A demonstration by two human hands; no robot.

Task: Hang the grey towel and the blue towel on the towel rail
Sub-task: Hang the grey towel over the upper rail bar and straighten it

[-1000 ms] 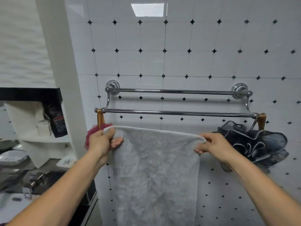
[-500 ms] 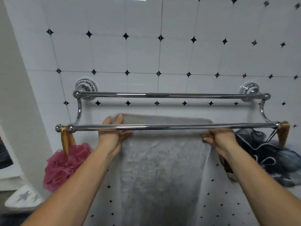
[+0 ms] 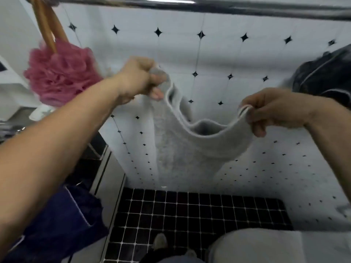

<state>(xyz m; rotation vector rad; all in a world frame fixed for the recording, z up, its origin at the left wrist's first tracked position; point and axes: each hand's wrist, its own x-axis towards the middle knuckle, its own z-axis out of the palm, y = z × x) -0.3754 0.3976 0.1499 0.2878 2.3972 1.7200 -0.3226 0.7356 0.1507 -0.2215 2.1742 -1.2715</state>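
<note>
The grey towel [image 3: 182, 149] hangs slack below the chrome towel rail [image 3: 209, 5], which crosses the top edge of the head view. My left hand [image 3: 140, 78] is closed on the towel's upper left corner. My right hand [image 3: 273, 109] pinches its upper right corner, a little lower. Both corners show two layers of hem, and the edge sags between my hands. The blue towel [image 3: 62, 224] lies bunched at the lower left, under my left forearm. Whether the grey towel passes over the rail cannot be told.
A pink bath puff [image 3: 60, 73] hangs by an orange strap from the rail's left end. A dark bath puff [image 3: 326, 73] hangs at the right. Behind is a white tiled wall [image 3: 228, 59], below a black tiled floor [image 3: 190, 211], and a grey rounded object [image 3: 266, 245] at the bottom right.
The view has tipped down, so the rail now sits at the top edge. My hands have dropped below the rail and moved closer together, and the towel's top edge has gone slack.
</note>
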